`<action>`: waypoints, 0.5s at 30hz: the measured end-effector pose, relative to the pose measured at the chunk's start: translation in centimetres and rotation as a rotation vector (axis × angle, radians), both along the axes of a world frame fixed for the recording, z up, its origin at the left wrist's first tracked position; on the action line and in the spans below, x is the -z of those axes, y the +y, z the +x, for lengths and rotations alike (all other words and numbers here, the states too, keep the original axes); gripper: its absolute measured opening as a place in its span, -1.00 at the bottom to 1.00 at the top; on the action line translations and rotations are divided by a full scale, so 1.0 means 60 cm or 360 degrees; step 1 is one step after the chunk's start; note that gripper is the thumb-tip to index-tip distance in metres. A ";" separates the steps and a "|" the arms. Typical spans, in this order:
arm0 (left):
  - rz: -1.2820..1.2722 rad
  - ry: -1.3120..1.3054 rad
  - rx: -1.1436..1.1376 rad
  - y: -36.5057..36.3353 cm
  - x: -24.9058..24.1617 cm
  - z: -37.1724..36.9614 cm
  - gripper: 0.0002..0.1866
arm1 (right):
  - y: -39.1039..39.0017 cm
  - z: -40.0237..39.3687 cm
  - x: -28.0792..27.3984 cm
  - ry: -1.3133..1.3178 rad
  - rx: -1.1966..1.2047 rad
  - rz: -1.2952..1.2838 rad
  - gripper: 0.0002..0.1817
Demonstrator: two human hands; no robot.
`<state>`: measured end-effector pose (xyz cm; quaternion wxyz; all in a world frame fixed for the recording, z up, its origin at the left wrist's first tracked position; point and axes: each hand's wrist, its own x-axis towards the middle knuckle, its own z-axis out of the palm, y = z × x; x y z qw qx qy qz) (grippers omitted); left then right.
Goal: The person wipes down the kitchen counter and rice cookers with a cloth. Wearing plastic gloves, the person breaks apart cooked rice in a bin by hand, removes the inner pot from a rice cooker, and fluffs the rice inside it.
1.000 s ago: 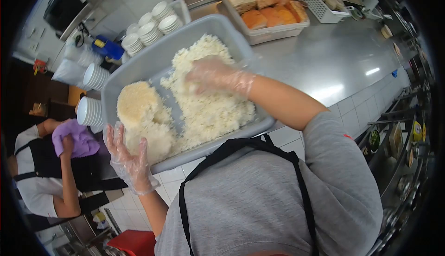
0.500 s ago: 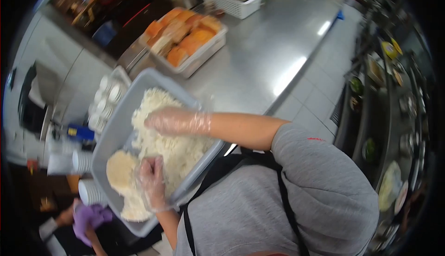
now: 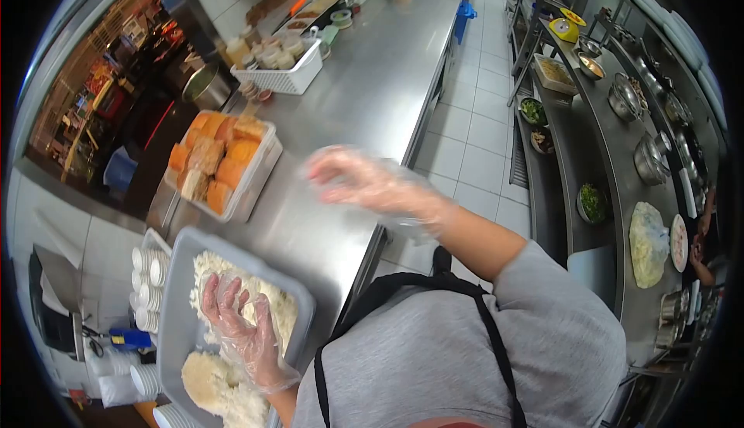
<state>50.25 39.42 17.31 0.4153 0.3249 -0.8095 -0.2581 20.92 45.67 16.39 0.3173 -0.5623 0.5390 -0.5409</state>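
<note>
My left hand (image 3: 246,333), in a clear plastic glove, is over a grey tub (image 3: 177,296) with its fingers apart and bent. Beneath it lies white crumbly food (image 3: 285,304), spread along the tub. A pale, round, flat-topped piece (image 3: 203,380) sits among the crumbs at the tub's near end. Raised above the steel counter, outside the tub, is my gloved right hand (image 3: 368,184). Its fingers are curved and apart, slightly blurred, and nothing shows in them.
A plastic container of bread pieces (image 3: 225,161) stands beyond the tub. Farther along the steel counter (image 3: 353,79) is a white basket of small containers (image 3: 291,78). Stacked white cups (image 3: 147,288) are left of the tub. Shelves with metal bowls (image 3: 651,161) line the right side.
My right hand has left the white crumbs and moved up and right, over the counter. My left hand has opened from a closed shape and is now over the crumbs. The view has turned.
</note>
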 end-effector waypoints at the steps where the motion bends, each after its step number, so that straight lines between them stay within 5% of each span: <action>1: 0.0043 0.0104 0.0034 0.001 0.002 -0.033 -0.62 | 0.045 -0.043 -0.003 -0.0007 0.0158 0.0057 -0.59; 7: -0.0191 -0.0144 0.0169 0.045 0.003 -0.307 -0.79 | 0.307 -0.333 0.138 -0.0361 0.0932 0.0261 -0.64; 11: -0.0394 -0.0006 0.0854 0.100 -0.024 -0.521 -0.80 | 0.448 -0.493 0.163 -0.0569 0.1231 0.0255 -0.78; 15: -0.0096 -0.0017 0.1064 0.159 -0.042 -0.677 -0.79 | 0.554 -0.616 0.188 -0.0869 0.1601 0.0241 -0.84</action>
